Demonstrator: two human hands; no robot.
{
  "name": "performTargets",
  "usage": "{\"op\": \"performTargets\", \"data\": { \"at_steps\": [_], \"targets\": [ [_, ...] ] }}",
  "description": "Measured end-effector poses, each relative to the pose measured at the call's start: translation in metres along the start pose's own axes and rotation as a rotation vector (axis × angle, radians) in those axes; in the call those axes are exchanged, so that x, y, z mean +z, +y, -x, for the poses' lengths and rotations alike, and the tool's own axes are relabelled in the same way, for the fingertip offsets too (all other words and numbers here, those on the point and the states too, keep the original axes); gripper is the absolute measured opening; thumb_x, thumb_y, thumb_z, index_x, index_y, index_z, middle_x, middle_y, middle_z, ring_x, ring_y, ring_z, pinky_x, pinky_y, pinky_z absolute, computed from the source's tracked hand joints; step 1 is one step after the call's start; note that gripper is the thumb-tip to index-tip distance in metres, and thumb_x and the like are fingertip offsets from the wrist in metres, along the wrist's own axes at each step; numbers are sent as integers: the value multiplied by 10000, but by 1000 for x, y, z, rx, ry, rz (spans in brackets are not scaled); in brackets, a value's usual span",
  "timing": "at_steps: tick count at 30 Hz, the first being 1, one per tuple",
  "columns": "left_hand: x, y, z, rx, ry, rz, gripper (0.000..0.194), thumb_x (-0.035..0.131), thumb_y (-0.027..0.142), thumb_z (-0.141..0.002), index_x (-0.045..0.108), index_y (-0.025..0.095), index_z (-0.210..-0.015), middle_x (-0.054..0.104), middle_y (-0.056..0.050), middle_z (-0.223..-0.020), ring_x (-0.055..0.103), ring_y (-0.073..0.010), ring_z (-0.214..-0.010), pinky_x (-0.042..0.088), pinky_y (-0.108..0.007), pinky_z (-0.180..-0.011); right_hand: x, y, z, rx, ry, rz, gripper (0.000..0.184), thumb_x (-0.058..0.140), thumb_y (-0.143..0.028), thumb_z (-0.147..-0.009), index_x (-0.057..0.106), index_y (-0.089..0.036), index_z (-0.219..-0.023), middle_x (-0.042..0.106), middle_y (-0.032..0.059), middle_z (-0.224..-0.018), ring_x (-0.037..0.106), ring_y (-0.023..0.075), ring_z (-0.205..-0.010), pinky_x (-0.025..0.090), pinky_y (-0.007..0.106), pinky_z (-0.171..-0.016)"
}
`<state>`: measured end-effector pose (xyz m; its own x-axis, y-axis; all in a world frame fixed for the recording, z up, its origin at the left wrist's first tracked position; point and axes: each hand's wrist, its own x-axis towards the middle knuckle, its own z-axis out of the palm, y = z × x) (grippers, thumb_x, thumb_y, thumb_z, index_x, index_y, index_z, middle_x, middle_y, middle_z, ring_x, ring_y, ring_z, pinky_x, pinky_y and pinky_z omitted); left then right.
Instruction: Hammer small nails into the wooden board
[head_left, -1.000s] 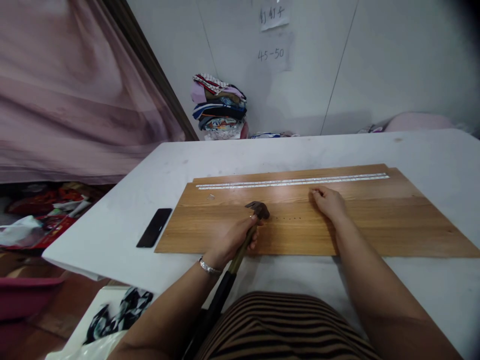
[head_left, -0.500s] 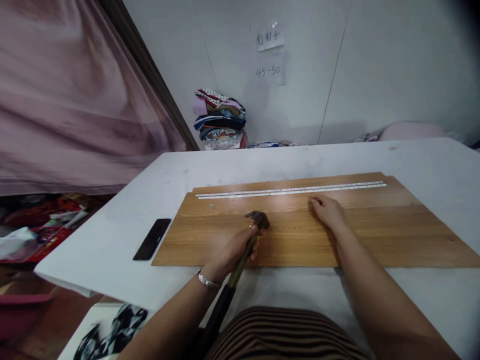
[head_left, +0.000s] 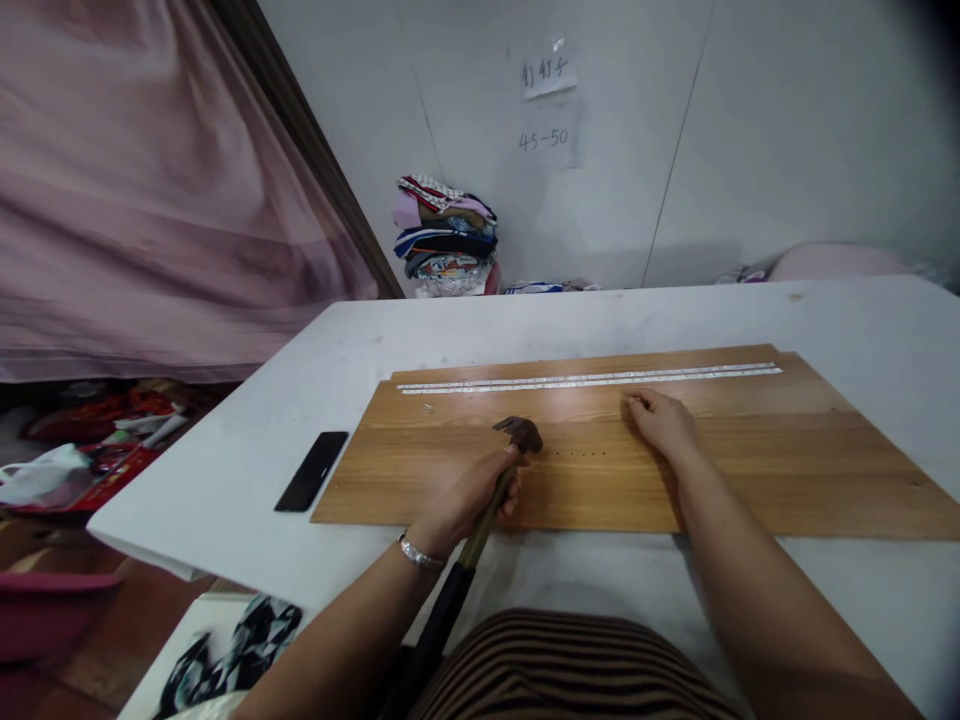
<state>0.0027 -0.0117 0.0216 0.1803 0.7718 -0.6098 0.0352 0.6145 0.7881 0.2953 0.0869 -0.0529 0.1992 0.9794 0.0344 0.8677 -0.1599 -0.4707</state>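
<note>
White table [head_left: 525, 325] bears a long brown wood-grain board [head_left: 787, 450]

Two thin white graduated strips [head_left: 637, 379] lie along the board's far side. A dark metal claw hammer [head_left: 523, 434] is over its middle — the fingers of the left hand [head_left: 480, 488] wrap the shaft. The fingers of the right hand [head_left: 661, 424] are curled; I cannot tell if they hold anything. A flat black phone [head_left: 311, 472] lies beside the board. Smallest — slim silvery nails [head_left: 427, 408] and a row of dark dots [head_left: 583, 454] on the board.
</note>
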Motion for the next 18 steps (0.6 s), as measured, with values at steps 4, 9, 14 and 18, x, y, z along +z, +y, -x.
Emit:
{"op": "performTargets", "data": {
  "at_steps": [4,9,14,18],
  "targets": [
    [-2,-3,-2,8,-6,-6,405,457,523,-919,580,144,-993,518,50,-586,464,-57,-400,342,-169,-387,0,0,0,-9,-6,-18,384,454,-378,-922,739,-253,-1147,764,88,-1085,692,275,-983,507,340,-763],
    [-5,-8,-7,21,-15,17,427,473,540,-905,592,146,-1017,525,46,-590,470,-59,-411,354,-169,-393,-1,0,-1,-8,-6,-21,386,458,-371,-917,739,-250,-1154,762,95,-1094,690,285,-984,506,349,-764],
    [-4,-6,-7,0,-7,16,431,478,535,-901,597,138,-1020,517,45,-575,462,-66,-402,345,-178,-384,0,0,-1,-5,5,-15,376,465,-367,-917,743,-255,-1144,766,84,-1081,691,272,-978,499,329,-757],
    [-4,-6,-6,5,-12,23,444,508,563,-883,597,146,-1008,520,41,-592,464,-64,-409,340,-182,-386,2,2,-1,-20,25,-13,375,466,-364,-915,744,-260,-1144,770,80,-1065,693,264,-959,496,325,-753]
  ]
}}
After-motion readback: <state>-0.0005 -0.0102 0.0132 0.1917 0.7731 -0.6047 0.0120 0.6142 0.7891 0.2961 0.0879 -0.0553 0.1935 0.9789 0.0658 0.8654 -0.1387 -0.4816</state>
